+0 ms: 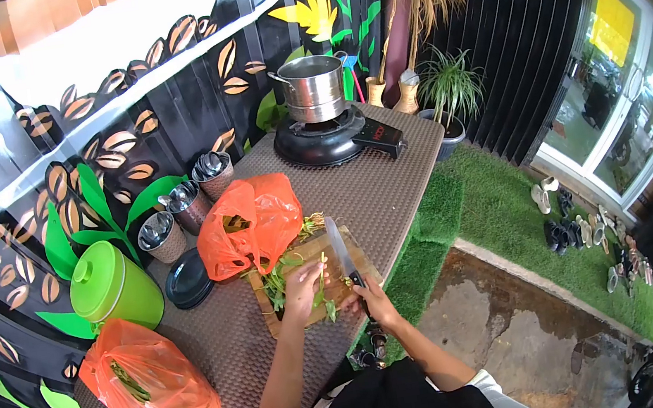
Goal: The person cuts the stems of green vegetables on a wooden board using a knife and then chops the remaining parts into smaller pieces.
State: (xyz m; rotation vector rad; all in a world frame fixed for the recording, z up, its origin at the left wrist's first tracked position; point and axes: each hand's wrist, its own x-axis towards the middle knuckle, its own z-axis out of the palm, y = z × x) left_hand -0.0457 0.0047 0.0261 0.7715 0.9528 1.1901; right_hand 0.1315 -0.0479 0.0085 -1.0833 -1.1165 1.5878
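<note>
My right hand (376, 304) is closed around the black handle of a kitchen knife (338, 246), its long blade pointing away from me over a wooden cutting board (363, 261). Just left of it, my left hand (303, 292) pinches stems of leafy greens (331, 310), whose leaves hang down toward the board. More greens (274, 288) lie on the board's left side, partly behind that hand. An orange plastic bag (250, 223) with greens inside rests against the board's far edge, and root ends (311, 224) lie beside it.
A steel pot (314, 89) stands on a black portable stove (317, 140) at the table's far end. Several cutlery holders (191, 206), dark plates (188, 280), a green lidded container (114, 285) and another orange bag (151, 383) line the left. The table's edge (419, 206) runs along the right.
</note>
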